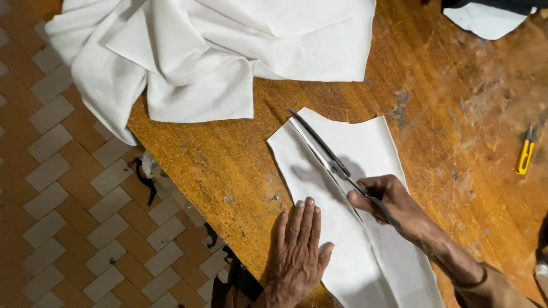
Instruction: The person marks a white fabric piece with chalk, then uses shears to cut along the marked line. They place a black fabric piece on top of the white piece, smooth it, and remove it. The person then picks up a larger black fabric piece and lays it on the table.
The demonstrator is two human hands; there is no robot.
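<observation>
Herringbone tile floor (63,188), tan and pale grey: far left, beneath the table edge, with dark scraps lying on it.

Large rumpled white cloth (194,51): heaped at the far left corner of my worn orange-brown wooden table (228,165), one fold hanging over the edge.

My left hand (298,248): flat, fingers together and extended, pressing the near left margin of the long white fabric panel (371,137).

Panel: long axis runs from me away and slightly leftward; it lies directly under and ahead of both hands.

Long dark metal shears (326,155): blades point away from me along that axis, resting on the panel; whether they are parted is hard to tell.

My right hand (388,202): closed around the shears' handles, nearer to the uncut far end.

Small yellow-handled thread snips (525,153): far right, well apart.

White fabric piece (485,18): top right corner.
</observation>
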